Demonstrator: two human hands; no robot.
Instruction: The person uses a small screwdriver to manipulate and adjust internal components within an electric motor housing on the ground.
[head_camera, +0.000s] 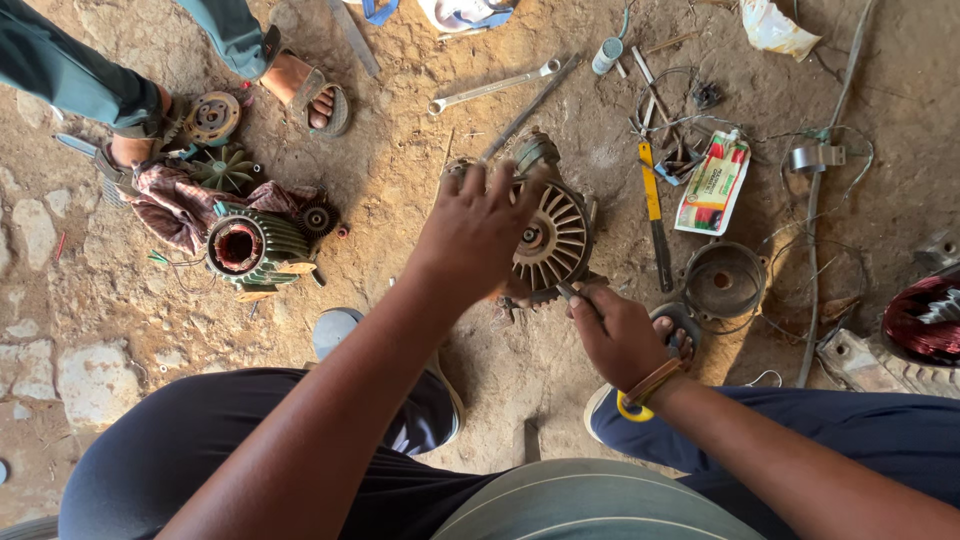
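My left hand (478, 228) grips the top and left side of an electric motor (553, 240) that stands on the dirt floor, its cream plastic cooling fan facing up. My right hand (615, 335), with a yellow and orange band at the wrist, holds a thin metal tool (566, 292) whose tip touches the lower right edge of the fan. The motor's body is mostly hidden under my left hand and the fan.
A green motor housing (250, 247) lies at left with a small green fan (226, 168) and a rag. Another person's sandalled feet (310, 92) stand at top left. A wrench (492, 88), a round metal cover (725, 280), loose wires and a snack packet (713, 184) lie around.
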